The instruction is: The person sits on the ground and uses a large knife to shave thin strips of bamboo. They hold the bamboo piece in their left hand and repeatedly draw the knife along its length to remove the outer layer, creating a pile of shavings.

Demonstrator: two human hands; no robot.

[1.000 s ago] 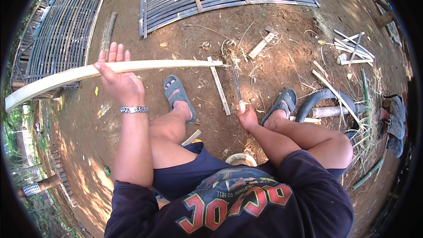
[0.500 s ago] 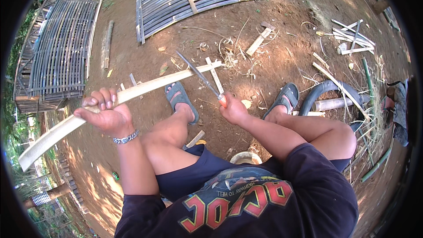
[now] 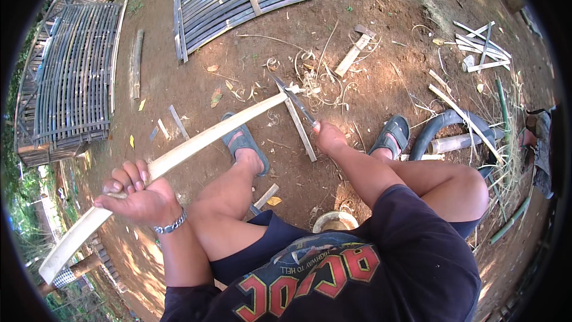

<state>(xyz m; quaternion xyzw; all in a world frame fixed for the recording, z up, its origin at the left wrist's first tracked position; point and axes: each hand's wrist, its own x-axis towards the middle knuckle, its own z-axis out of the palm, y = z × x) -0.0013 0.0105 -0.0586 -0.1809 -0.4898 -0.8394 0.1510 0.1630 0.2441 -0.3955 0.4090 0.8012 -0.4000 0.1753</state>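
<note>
My left hand is closed around a long, pale bamboo strip that slopes from the lower left up to the middle. In my right hand is a knife, its blade pointing away to the upper left. The blade lies across the far end of the strip, where pale curls stick out. Beneath that end a narrow wooden stick shows; whether it lies flat or is propped up, I cannot tell. Thin shavings are scattered on the soil just beyond.
A slatted bamboo panel lies ahead, and another slatted structure stands at left. A hatchet rests beyond the shavings. To the right are a pile of pale strips and a black curved tube. A bowl sits near my lap.
The knife has moved away from me along the strip to its far end, where fresh curls now show. My left hand and the strip have dropped lower in view.
</note>
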